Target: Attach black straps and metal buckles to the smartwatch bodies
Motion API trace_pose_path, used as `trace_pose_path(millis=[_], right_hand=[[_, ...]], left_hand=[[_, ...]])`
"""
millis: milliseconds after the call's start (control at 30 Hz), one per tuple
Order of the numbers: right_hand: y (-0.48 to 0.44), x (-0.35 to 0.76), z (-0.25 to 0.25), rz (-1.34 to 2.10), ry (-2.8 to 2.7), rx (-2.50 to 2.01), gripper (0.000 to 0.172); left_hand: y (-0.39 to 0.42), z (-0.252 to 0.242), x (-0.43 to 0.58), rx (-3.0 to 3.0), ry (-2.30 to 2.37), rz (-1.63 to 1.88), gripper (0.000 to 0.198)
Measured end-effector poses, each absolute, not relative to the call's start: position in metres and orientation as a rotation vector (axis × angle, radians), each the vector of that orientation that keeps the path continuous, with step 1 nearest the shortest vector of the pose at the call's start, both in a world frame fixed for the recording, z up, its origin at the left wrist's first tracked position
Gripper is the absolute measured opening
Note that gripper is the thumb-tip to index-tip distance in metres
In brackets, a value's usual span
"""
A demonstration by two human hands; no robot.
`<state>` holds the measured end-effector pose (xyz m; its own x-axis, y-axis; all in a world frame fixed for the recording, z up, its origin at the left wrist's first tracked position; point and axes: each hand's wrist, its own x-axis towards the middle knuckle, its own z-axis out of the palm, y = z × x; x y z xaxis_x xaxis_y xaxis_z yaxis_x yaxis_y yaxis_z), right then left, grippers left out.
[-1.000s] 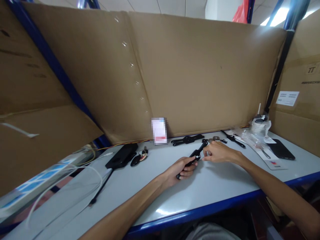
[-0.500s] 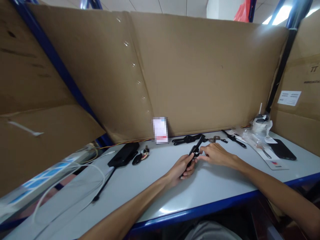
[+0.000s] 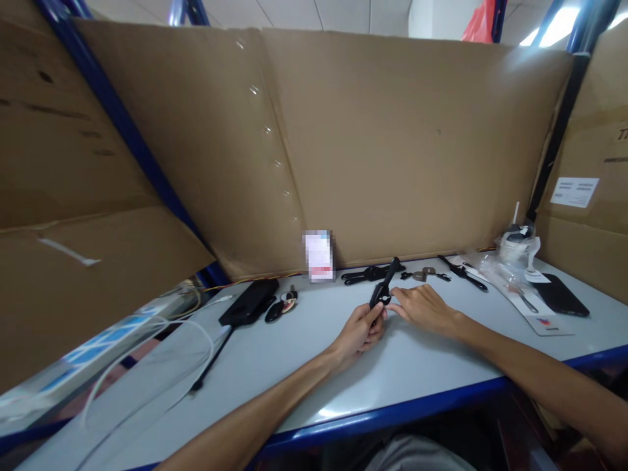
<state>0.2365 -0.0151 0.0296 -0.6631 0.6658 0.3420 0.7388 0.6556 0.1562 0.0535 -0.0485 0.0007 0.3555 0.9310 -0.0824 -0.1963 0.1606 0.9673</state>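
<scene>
My left hand (image 3: 360, 330) is wrapped round the lower part of a black handled tool (image 3: 385, 286), which tilts up and to the right above the grey tabletop (image 3: 314, 366). My right hand (image 3: 422, 309) is beside the tool's middle, its thumb and forefinger pinched close together at the tool's edge. Whatever lies between those fingertips is too small to make out. Behind the hands lie other black tool parts (image 3: 367, 275) and small metal pieces (image 3: 424, 273).
A black box with a cable (image 3: 249, 302) and keys (image 3: 282, 306) lie left. A white card (image 3: 320, 256) stands against the cardboard wall (image 3: 392, 144). On the right are a black tool (image 3: 465, 273), plastic packaging (image 3: 510, 288), a wrapped cup (image 3: 515, 245) and a phone (image 3: 562, 296).
The view has shifted slightly, moving the scene a little to the right. Less of the tool's lower end shows below my left hand. My right hand remains at the tool.
</scene>
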Motion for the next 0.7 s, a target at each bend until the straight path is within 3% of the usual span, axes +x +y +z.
trace_pose_path(millis=[700], right_hand=[[-0.0189, 0.2359, 0.0332, -0.382, -2.592, -1.172, 0.034]], left_hand=[[-0.0498, 0.0031, 0.0545, 1.194, 0.893, 0.956, 0.054]])
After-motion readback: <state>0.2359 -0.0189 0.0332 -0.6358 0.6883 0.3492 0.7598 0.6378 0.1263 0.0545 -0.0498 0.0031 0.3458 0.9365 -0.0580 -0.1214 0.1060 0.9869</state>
